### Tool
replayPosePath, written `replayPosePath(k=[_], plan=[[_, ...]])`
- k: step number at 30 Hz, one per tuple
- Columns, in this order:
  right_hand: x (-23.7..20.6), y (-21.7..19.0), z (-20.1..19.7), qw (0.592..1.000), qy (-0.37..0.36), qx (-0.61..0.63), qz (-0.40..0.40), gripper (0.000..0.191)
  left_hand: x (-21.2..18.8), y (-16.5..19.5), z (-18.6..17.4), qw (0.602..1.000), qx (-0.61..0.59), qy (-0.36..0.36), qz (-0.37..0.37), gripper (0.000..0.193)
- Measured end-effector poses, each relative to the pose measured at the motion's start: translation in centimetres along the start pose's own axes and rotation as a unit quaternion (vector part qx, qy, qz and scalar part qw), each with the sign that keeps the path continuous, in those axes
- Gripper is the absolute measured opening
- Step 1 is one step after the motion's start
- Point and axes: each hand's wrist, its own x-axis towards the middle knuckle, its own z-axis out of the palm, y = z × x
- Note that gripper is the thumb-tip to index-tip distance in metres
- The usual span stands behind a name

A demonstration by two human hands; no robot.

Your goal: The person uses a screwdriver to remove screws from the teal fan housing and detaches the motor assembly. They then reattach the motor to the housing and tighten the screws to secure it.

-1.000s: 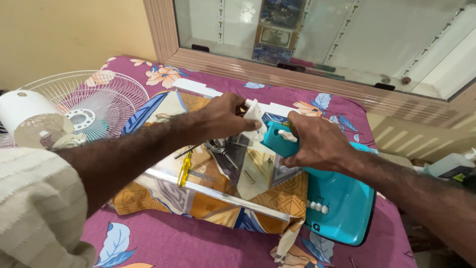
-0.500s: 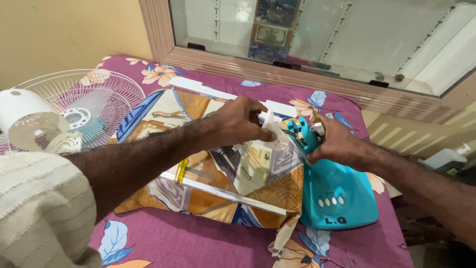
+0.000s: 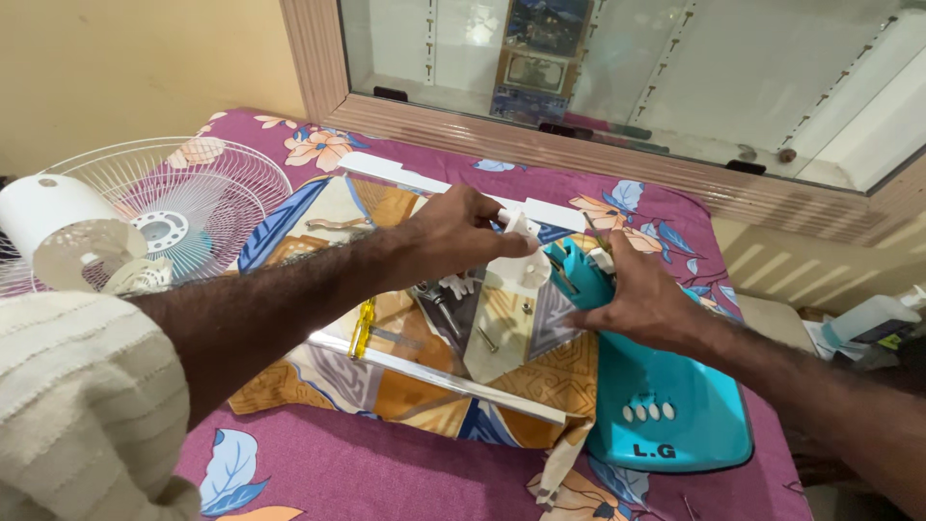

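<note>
Since the earlier frame the teal fan base (image 3: pixel 666 405) has stayed flat on the bed, and both hands have closed further onto its neck.

Head view: the base is teal plastic, wedge-shaped, with a row of white oval buttons near its near edge; it lies right of centre on the purple floral cover (image 3: pixel 318 463), beside the patterned pillow (image 3: pixel 405 376). The left hand (image 3: pixel 463 232) grasps the white plastic cover piece (image 3: pixel 511 289) at the neck. The right hand (image 3: pixel 632 299) clamps the teal neck. A yellow-handled screwdriver (image 3: pixel 363 328) lies on the pillow. The white fan guard (image 3: pixel 164 222) rests far left.
</note>
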Motion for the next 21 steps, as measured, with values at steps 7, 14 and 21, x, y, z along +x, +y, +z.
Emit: replayPosePath(k=[7,14,21], plan=[[-0.5,-0.5,-0.4,1.0,-0.001,-0.024,-0.001,0.08,0.4,0.4,-0.2,0.997,0.037,0.034,-0.062,0.06],[-1.2,-0.5,0.1,0.994,0.022,-0.066,-0.08,0.078,0.2,0.0,-0.2,0.997,-0.001,0.036,-0.071,0.059],[-0.8,-0.4,-0.4,0.996,0.002,-0.066,-0.058,0.08,-0.3,0.7,-0.9,0.991,0.079,0.004,-0.112,0.063]])
